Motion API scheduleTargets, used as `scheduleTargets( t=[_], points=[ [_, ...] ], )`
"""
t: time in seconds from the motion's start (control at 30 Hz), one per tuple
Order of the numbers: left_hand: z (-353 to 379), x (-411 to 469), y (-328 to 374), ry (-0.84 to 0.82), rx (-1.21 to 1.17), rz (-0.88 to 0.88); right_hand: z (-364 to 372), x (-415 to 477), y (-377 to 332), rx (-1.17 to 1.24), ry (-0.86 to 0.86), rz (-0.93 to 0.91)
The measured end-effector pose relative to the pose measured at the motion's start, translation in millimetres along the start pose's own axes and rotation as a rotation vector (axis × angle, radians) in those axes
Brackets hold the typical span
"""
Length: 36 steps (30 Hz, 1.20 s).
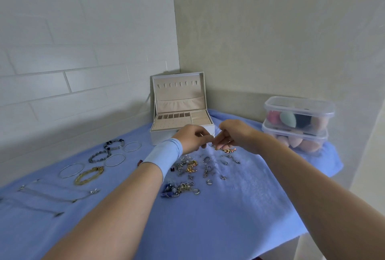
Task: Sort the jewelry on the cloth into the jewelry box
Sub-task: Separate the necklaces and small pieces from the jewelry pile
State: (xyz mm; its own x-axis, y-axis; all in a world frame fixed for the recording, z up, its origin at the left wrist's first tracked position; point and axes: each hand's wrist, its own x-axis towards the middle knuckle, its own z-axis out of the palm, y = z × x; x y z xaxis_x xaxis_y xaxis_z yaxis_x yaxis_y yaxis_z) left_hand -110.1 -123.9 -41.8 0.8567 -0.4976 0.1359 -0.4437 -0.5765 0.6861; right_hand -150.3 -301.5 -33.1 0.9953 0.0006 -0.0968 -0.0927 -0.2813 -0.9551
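Metal, thin and pale, shows as a small piece (pixel 213 136) pinched between the fingertips of both hands; its type cannot be determined. Left hand (pixel 192 138): fingers curled, thumb and forefinger closed on the piece. Right hand (pixel 233 134): fingers bent inward, tips meeting those of the left hand on the same piece. A light-blue wristband (pixel 164 156) covers the left wrist.

Directly below the fingertips, a small orange-and-gold item (pixel 227 150) lies on the blue cloth (pixel 229 207). Nearer the person than the fingertips, a scattered group of small jewelry (pixel 193 168) (rings, charms, gold and silver pieces) lies on the cloth, with a blue-and-gold cluster (pixel 177 190) nearest the person.

Just beyond the fingertips stands the white jewelry box (pixel 181 118), lid upright, beige compartments exposed; the hands partly hide its front edge.

Left of the fingertips: beaded bracelets (pixel 108 149), thin silver bangles (pixel 114 159), and a yellow bracelet (pixel 89 175). Farther left, thin chains (pixel 52 197) lie stretched out.

Right of the fingertips, well apart, two stacked clear containers (pixel 298 122) hold coloured sponges.
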Motion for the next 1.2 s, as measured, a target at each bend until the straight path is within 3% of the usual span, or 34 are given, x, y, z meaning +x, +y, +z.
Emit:
scheduleTargets(
  t=[0.2,0.47,0.67,0.97,1.07,1.2],
  points=[
    [-20.5,-5.0,-2.8,0.036,0.064,-0.012,10.6,2.9,-0.3,0.055,-0.017,0.001],
    [-51.3,-22.5,1.2,0.231,-0.447,-0.073,20.7,4.2,-3.8,-0.125,-0.079,-0.115],
    [-77.3,-39.4,-3.2,0.316,-0.380,-0.052,41.5,4.8,-18.1,-0.289,-0.135,-0.156],
    [-139.7,-82.0,-15.3,0.453,-1.014,-0.039,105.0,-0.5,-56.0,-0.549,-0.345,-0.234],
    [-164.5,-104.2,-32.5,0.550,-1.121,-0.058,132.8,0.7,-71.1,-0.572,-0.363,-0.274],
    [-195.7,-136.5,-64.3,0.706,-1.099,-0.123,180.9,2.7,-90.7,-0.504,-0.419,-0.336]
  ],
)
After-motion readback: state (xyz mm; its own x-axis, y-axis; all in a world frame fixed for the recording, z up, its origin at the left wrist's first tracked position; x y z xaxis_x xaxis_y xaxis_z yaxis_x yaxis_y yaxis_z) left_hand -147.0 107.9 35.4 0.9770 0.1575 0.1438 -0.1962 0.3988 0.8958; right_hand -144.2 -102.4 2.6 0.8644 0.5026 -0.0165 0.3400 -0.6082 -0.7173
